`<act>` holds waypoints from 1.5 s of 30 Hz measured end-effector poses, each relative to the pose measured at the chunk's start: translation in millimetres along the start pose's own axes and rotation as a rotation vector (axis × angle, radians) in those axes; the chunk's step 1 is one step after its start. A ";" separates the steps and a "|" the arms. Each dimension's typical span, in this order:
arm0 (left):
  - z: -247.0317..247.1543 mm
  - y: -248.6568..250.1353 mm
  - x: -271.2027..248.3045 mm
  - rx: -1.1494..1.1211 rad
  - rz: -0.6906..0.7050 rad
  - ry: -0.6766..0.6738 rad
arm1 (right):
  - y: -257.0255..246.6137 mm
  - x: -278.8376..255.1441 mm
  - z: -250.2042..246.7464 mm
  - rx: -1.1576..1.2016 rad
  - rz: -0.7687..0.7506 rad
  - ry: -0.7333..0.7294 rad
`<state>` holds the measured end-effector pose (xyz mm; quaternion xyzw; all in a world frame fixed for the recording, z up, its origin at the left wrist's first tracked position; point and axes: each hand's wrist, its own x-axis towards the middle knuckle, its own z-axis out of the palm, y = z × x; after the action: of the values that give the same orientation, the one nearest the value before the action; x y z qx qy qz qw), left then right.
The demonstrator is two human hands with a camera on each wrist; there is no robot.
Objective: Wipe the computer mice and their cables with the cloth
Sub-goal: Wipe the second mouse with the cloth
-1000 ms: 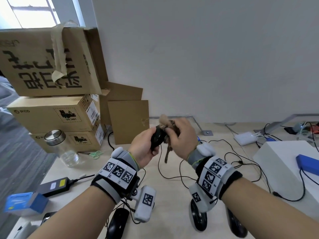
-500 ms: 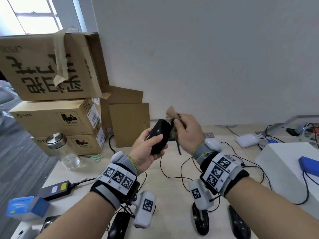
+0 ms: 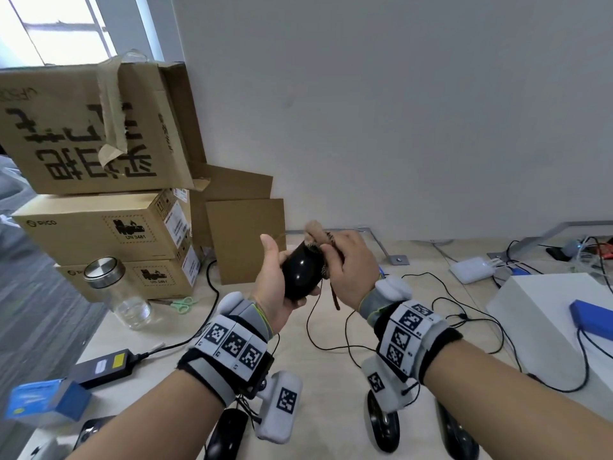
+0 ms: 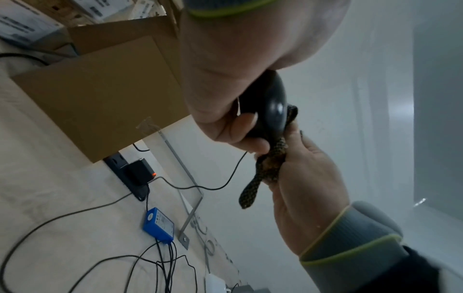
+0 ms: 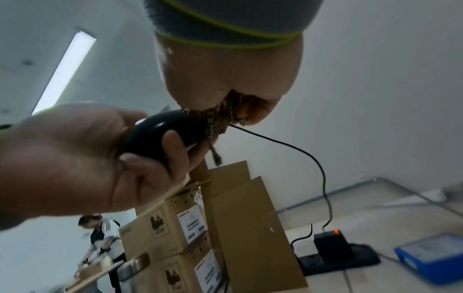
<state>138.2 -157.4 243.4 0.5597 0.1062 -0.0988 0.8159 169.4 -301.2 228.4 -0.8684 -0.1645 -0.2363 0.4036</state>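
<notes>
My left hand (image 3: 277, 282) grips a glossy black mouse (image 3: 300, 275) in the air above the desk, fingers curled round its underside (image 5: 172, 147). My right hand (image 3: 345, 268) holds a bunched brown patterned cloth (image 4: 271, 158) and presses it against the mouse's front end (image 5: 215, 121). The mouse's thin black cable (image 3: 313, 330) hangs from it down to the desk. Three more black mice lie at the near edge: one (image 3: 225, 438) under my left wrist, two (image 3: 383, 426) (image 3: 456, 433) under my right.
Stacked cardboard boxes (image 3: 99, 224) fill the back left, with a glass jar (image 3: 116, 295), green scissors (image 3: 180, 305) and a power brick (image 3: 102, 366) in front. A white box (image 3: 547, 330) with a blue device stands right. Loose cables, a power strip (image 5: 338, 261) and a white hub (image 3: 472, 273) lie behind.
The left hand has turned the mouse so its glossy back faces me and its thumb now points up. The right hand with the cloth stays against the mouse's front.
</notes>
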 end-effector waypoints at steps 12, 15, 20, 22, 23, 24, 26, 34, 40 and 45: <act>5.8 8.8 0.0 -0.009 0.017 -0.009 | 1.3 0.0 -3.0 0.022 -0.170 0.039; 5.0 11.3 1.3 0.004 0.029 -0.032 | 1.5 7.7 -3.7 0.014 0.004 0.071; 6.9 14.9 0.9 -0.073 0.018 -0.058 | -21.0 -15.4 1.3 -0.035 -0.303 0.000; 7.4 14.6 -1.2 -0.087 -0.010 -0.070 | -21.5 -19.7 2.3 -0.049 -0.411 -0.037; 7.8 13.8 -1.2 -0.094 -0.006 -0.091 | -18.7 -17.3 1.1 -0.027 -0.411 -0.028; 7.2 11.6 -0.2 -0.062 0.011 -0.106 | -15.9 -13.6 -1.1 -0.003 -0.378 -0.007; 4.9 7.8 -2.3 0.059 0.072 -0.142 | -9.5 -3.1 -6.0 0.002 -0.205 0.027; -16.8 9.5 -3.1 0.881 0.390 0.008 | 4.1 18.2 -26.6 0.061 0.239 0.098; -13.0 4.8 3.1 1.065 0.455 0.094 | -33.0 -19.9 2.6 -0.033 -0.219 -0.130; -16.5 3.5 -3.9 1.049 0.469 0.111 | -11.4 -6.1 -5.9 -0.046 -0.123 -0.123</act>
<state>134.4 -140.6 241.8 0.9022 -0.0412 0.0748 0.4227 157.3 -299.3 235.5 -0.8785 -0.2365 -0.2107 0.3576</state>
